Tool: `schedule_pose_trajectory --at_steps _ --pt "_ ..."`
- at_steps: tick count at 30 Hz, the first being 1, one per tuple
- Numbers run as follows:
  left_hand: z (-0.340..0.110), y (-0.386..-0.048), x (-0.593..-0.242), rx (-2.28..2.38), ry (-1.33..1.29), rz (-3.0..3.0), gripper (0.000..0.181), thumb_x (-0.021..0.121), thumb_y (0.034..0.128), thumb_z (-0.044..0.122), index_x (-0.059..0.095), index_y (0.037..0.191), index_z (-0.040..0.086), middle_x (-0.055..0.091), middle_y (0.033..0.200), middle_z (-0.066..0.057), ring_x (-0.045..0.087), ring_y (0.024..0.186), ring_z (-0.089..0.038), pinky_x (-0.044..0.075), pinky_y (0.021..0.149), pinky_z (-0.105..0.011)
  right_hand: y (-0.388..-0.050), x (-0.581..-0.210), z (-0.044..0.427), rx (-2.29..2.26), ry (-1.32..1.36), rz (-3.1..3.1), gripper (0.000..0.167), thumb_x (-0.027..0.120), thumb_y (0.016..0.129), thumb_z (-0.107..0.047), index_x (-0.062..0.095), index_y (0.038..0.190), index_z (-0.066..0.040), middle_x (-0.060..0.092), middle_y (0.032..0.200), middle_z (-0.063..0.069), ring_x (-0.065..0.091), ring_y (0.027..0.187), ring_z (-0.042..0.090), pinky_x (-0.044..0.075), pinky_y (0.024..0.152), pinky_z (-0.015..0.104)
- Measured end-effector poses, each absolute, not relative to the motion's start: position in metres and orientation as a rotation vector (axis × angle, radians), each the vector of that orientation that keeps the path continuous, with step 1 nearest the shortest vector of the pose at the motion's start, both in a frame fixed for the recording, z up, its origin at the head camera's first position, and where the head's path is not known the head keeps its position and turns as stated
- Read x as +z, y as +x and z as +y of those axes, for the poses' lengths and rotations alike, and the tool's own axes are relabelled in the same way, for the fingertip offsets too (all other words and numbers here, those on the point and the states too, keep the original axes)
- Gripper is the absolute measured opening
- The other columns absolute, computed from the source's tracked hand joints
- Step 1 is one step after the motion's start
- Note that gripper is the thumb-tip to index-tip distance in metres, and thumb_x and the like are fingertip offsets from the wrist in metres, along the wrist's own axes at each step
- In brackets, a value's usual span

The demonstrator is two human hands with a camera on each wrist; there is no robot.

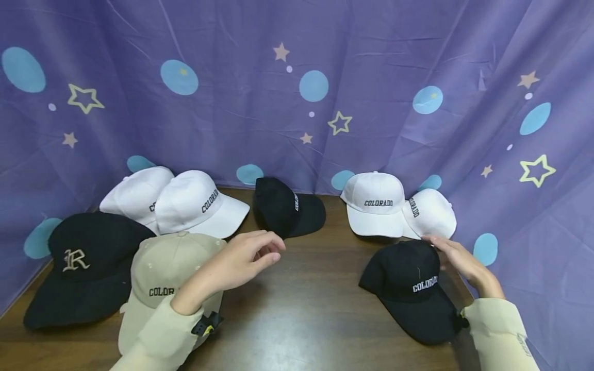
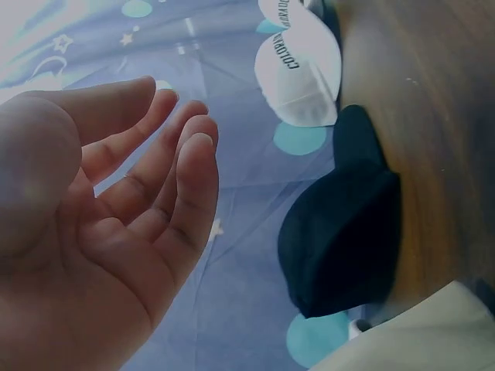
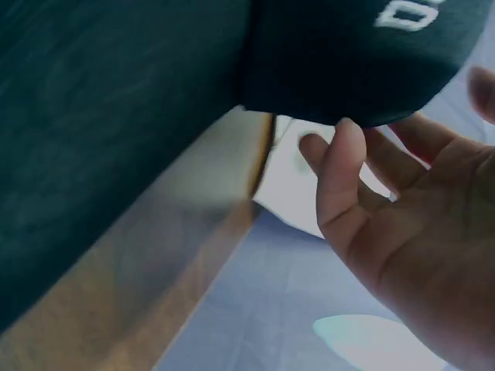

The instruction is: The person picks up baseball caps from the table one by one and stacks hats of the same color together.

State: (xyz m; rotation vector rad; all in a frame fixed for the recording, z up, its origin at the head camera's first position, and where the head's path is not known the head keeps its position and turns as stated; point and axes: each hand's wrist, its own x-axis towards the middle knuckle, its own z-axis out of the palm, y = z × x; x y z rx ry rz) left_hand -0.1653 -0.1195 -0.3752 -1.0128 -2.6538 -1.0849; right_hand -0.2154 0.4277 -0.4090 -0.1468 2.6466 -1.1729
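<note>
My left hand hovers over the right side of the beige cap, its fingers loosely bent with nothing in them; the left wrist view shows the empty palm. Right of centre, a black COLORADO cap lies with its brim toward the front right. At that cap's back right edge is my right hand, fingers relaxed. In the right wrist view, fingertips meet the lower edge of the dark cap; whether every finger touches it is hard to tell.
Two white caps overlap at the back left, behind a black cap with an R. Another black cap lies at the back middle. Two more white caps touch at the back right. A purple curtain hangs behind the wooden table.
</note>
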Motion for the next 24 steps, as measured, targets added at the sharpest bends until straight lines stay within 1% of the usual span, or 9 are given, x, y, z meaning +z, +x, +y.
schedule_pose_trajectory --at_steps 2,5,7,10,11,14,16,21,24 --pt "-0.119 -0.165 -0.377 -1.085 -1.005 -2.684 0.014 0.070 0.1041 0.017 0.071 0.117 0.021 0.069 0.101 0.013 0.066 0.092 -0.003 0.056 0.082 -0.030 -0.216 -0.413 0.428 -1.167 -0.119 2.634 0.065 0.036 0.116 -0.043 0.044 0.155 0.008 0.058 0.142 0.028 0.067 0.100 0.012 0.057 0.084 0.035" --pt "-0.118 -0.166 -0.380 -1.102 -0.991 -2.703 0.014 0.070 0.1040 0.017 0.071 0.118 0.020 0.069 0.100 0.013 0.065 0.092 -0.004 0.056 0.082 -0.030 -0.215 -0.416 0.425 -1.164 -0.114 2.610 0.057 0.045 0.114 -0.041 0.057 0.142 0.006 0.066 0.124 0.018 0.067 0.096 0.013 0.057 0.082 0.034" --pt "-0.119 -0.167 -0.382 -1.108 -0.984 -2.700 0.014 0.070 0.1038 0.017 0.072 0.118 0.020 0.069 0.100 0.013 0.065 0.092 -0.004 0.056 0.082 -0.030 -0.212 -0.414 0.420 -1.159 -0.137 2.623 0.048 0.050 0.113 -0.040 0.063 0.131 0.002 0.065 0.114 0.011 0.064 0.091 0.015 0.055 0.079 0.034" --pt "-0.120 -0.169 -0.385 -1.125 -0.975 -2.697 0.015 0.071 0.1034 0.015 0.071 0.117 0.021 0.069 0.099 0.013 0.065 0.091 -0.004 0.056 0.081 -0.030 -0.209 -0.411 0.410 -1.188 -0.206 2.642 0.035 0.056 0.111 -0.035 0.064 0.117 0.000 0.060 0.097 0.006 0.059 0.081 0.017 0.051 0.072 0.032" --pt "-0.120 -0.169 -0.386 -1.127 -0.968 -2.701 0.015 0.071 0.1033 0.015 0.071 0.117 0.022 0.069 0.099 0.014 0.065 0.091 -0.004 0.057 0.081 -0.030 -0.208 -0.408 0.407 -1.171 -0.250 2.680 0.032 0.057 0.111 -0.032 0.064 0.113 -0.002 0.059 0.094 0.005 0.057 0.080 0.016 0.049 0.071 0.031" --pt "-0.118 -0.170 -0.388 -1.130 -0.957 -2.700 0.015 0.071 0.1032 0.015 0.071 0.117 0.021 0.070 0.099 0.013 0.065 0.092 -0.004 0.058 0.082 -0.034 -0.205 -0.402 0.395 -1.139 -0.370 2.778 0.022 0.061 0.109 -0.028 0.065 0.106 -0.006 0.059 0.089 0.003 0.056 0.080 0.014 0.046 0.071 0.029" --pt "-0.117 -0.170 -0.389 -1.131 -0.957 -2.695 0.015 0.070 0.1035 0.015 0.071 0.118 0.020 0.070 0.101 0.013 0.066 0.093 -0.005 0.058 0.084 -0.036 -0.204 -0.397 0.386 -1.136 -0.456 2.828 0.018 0.062 0.109 -0.025 0.066 0.103 -0.008 0.061 0.089 0.003 0.058 0.083 0.011 0.045 0.074 0.026" --pt "-0.112 -0.168 -0.391 -1.137 -0.980 -2.694 0.019 0.069 0.1042 0.016 0.071 0.123 0.019 0.072 0.108 0.008 0.067 0.097 -0.006 0.058 0.088 -0.037 -0.202 -0.387 0.360 -1.260 -0.603 2.819 0.010 0.064 0.107 -0.015 0.066 0.101 -0.007 0.063 0.089 0.002 0.060 0.082 0.010 0.048 0.074 0.025" --pt "-0.107 -0.167 -0.394 -1.136 -1.004 -2.704 0.024 0.069 0.1047 0.017 0.070 0.129 0.017 0.072 0.116 0.004 0.069 0.101 -0.010 0.058 0.090 -0.039 -0.201 -0.383 0.345 -1.328 -0.657 2.806 0.008 0.064 0.106 -0.011 0.066 0.101 -0.007 0.062 0.089 0.002 0.061 0.079 0.010 0.049 0.072 0.025"
